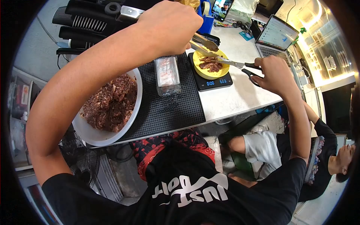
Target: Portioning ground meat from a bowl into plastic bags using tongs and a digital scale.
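Clear plastic package (167, 76), red-white label: centre, on black mat (165, 108). Scale display (216, 82), blue digits: right. Laptop screen (278, 33), phone screen (221, 8): far right.

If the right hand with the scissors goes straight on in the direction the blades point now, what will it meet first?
The right hand aims its scissors leftward at the meat in the yellow bowl on the scale. The meat likely comes first; the tongs in the left hand are close, depth unclear.
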Motion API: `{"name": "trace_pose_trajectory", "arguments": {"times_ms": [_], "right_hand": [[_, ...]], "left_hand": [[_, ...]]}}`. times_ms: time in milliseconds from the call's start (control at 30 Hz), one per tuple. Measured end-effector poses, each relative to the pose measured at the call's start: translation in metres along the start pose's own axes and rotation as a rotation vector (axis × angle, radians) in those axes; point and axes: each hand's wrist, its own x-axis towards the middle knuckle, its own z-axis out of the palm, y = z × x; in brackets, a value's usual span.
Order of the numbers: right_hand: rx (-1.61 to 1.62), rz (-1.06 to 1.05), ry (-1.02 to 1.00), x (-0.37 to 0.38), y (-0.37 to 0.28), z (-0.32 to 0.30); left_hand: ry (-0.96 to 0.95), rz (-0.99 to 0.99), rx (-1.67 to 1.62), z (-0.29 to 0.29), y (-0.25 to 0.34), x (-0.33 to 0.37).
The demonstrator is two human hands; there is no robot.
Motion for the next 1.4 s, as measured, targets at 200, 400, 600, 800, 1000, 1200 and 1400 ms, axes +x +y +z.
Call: {"name": "trace_pose_trajectory", "arguments": {"times_ms": [200,400,600,800,1000,1200,1400], "right_hand": [[0.003,0.008,-0.012,0.0,0.0,-0.001],[0.029,-0.037,0.044,-0.001,0.001,0.003],[0.015,0.02,-0.016,0.0,0.001,0.0],[0.025,0.014,0.012,-0.001,0.004,-0.004],[0.049,-0.045,0.057,-0.011,0.019,-0.029],[0.199,0.009,0.125,-0.036,0.044,-0.059],[0.457,0.02,0.196,-0.049,0.067,-0.064]], "left_hand": [[-0.05,-0.041,-0.07,0.008,0.006,-0.003],[-0.163,0.0,-0.125,-0.018,0.004,0.001],[-0.153,-0.026,-0.083,-0.02,0.009,0.005],[-0.078,-0.02,-0.054,0.009,0.011,-0.002],[-0.089,0.003,-0.062,0.004,0.01,-0.003],[-0.023,-0.035,-0.035,-0.02,-0.008,-0.017],[0.084,-0.151,0.158,-0.062,-0.065,-0.095]]}}
